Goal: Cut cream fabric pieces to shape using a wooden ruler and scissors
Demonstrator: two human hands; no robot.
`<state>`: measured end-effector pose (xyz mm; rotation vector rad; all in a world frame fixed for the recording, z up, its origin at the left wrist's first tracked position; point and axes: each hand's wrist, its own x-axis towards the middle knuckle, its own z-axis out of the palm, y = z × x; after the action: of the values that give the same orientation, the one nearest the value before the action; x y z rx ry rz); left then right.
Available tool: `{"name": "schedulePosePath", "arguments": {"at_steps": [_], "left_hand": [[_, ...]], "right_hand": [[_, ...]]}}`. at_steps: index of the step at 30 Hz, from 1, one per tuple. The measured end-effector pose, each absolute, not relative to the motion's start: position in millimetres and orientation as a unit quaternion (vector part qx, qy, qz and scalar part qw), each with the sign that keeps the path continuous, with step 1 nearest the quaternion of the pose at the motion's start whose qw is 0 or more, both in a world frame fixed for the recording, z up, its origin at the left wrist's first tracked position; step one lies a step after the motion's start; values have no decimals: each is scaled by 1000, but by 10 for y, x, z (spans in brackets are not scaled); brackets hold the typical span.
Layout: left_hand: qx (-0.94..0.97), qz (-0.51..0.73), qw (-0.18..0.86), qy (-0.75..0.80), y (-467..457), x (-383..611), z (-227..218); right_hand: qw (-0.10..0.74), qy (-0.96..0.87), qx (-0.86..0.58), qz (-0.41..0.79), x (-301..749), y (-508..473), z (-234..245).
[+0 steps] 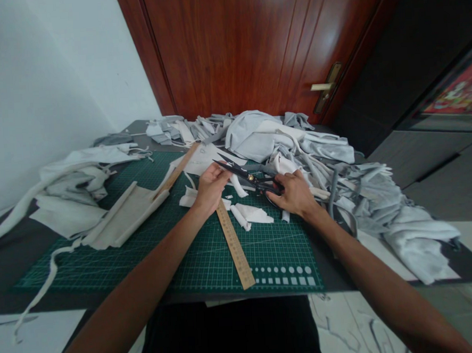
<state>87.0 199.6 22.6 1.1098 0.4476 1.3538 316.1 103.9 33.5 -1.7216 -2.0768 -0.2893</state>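
1. The black-handled tailor's shears [252, 178] sit between the hands, above the middle of the cutting mat. Their long axis runs diagonally, from the handles at lower right to the slightly parted blade tips at upper left, pointing away from the person.
2. The right hand [295, 194] is the nearer to the handles and is clenched around them, its fingers wrapped over the grip.
3. The left hand [210, 190] is nearer to the blades, with its curled fingers just below the tips. It may be pinching the pale scrap beneath it (the angle hides the fingertips), but whether it grasps anything cannot be told.
4. Both hands are over a green cutting mat [273, 259] lying on a dark desk [2, 276]. A wooden ruler [234, 246] runs from just beside the left hand toward the mat's near edge, and white fabric scraps [252, 214] lie between the hands.
5. A heap of grey fabric [318, 150] rises beyond the right hand, and a folded beige fabric piece [122, 218] lies well left of the left hand.
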Motion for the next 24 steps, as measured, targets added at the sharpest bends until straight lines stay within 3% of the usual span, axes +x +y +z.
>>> {"name": "schedulePosePath", "arguments": {"at_steps": [24], "left_hand": [[488, 585, 619, 193, 1994, 856, 218]], "right_hand": [[217, -755, -612, -91, 3204, 1055, 330]]}}
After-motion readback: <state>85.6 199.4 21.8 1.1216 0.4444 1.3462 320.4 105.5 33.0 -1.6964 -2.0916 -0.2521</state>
